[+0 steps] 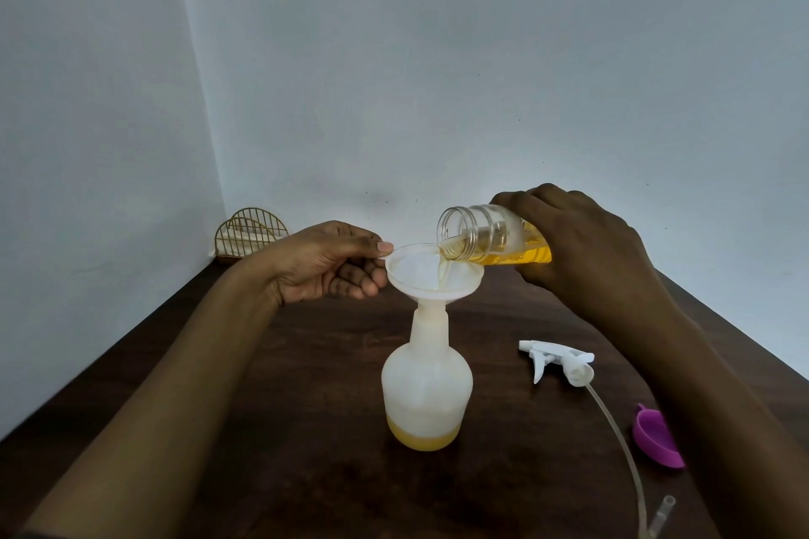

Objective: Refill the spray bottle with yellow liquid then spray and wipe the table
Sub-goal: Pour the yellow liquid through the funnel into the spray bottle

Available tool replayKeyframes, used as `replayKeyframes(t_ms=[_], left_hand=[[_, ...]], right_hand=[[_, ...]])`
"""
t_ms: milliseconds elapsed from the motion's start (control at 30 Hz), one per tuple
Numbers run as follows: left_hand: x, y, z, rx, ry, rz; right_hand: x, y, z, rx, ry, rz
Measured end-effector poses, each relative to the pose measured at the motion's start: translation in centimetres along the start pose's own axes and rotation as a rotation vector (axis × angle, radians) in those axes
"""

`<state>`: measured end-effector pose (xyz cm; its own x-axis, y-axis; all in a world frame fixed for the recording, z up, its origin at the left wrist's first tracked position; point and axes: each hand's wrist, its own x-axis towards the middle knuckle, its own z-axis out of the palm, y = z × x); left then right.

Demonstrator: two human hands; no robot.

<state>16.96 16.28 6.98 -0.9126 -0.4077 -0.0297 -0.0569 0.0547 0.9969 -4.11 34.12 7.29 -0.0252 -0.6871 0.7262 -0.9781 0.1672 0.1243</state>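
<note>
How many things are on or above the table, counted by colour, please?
White or translucent: 3, the spray bottle, funnel, trigger head
Clear with yellow liquid: 1, the jar
Purple: 1, the cap
Gold: 1, the wire rack
Total: 6

- A gold wire rack (249,234) with arched sides stands at the desk's far left corner, close to the wall.
- A purple lid (656,438) lies near the desk's right edge, open side facing up.

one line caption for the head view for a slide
Right hand pours yellow liquid from clear jar through funnel into spray bottle.
</note>
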Motion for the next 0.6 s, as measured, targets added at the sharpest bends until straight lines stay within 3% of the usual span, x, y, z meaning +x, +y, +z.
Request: replayKeyframes(t_ms=[600], left_hand=[[0.05, -0.05, -0.11, 0.001, -0.008, 0.003]], right_hand=[[0.07, -0.04, -0.08, -0.004, 0.006, -0.015]])
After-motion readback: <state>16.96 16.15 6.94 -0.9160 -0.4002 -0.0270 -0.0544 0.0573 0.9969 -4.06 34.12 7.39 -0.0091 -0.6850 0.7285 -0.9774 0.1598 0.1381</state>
